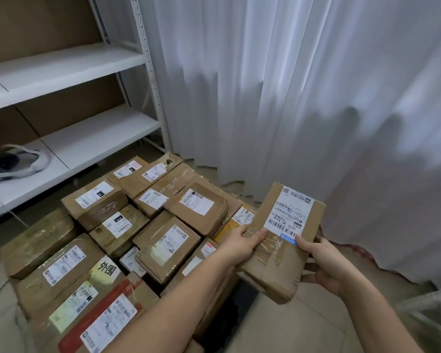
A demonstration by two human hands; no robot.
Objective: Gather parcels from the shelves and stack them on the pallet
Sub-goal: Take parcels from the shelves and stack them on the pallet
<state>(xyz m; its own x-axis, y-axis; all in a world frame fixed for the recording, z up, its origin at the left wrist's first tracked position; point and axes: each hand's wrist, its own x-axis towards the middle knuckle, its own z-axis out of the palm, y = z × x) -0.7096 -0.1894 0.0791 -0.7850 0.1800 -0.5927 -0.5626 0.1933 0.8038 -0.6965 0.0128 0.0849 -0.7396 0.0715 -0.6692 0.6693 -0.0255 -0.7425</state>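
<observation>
On the far left we see the shelves [69,62], and the boards in view carry no parcels, only a headset [13,164] on the lowest one, so we judge the gathering nearly done as far as this view reaches; other shelving may lie out of sight. Below and right of them sits the stack [127,235], many taped brown boxes packed edge to edge in more than one layer; the pallet itself is hidden beneath them. Further right, our left hand [242,244] grips the near left edge of one parcel [283,240], thumb lying across its taped top and fingers tucked under. The parcel hangs in the air, label up and tilted, just beside the right edge of the stack and touching none of it that we can tell. Our right hand [323,261] holds the near right corner, thumb on top by the blue sticker, fingers curled beneath. What is left, we think, is to set this one down. Behind hangs a white curtain [316,85].
</observation>
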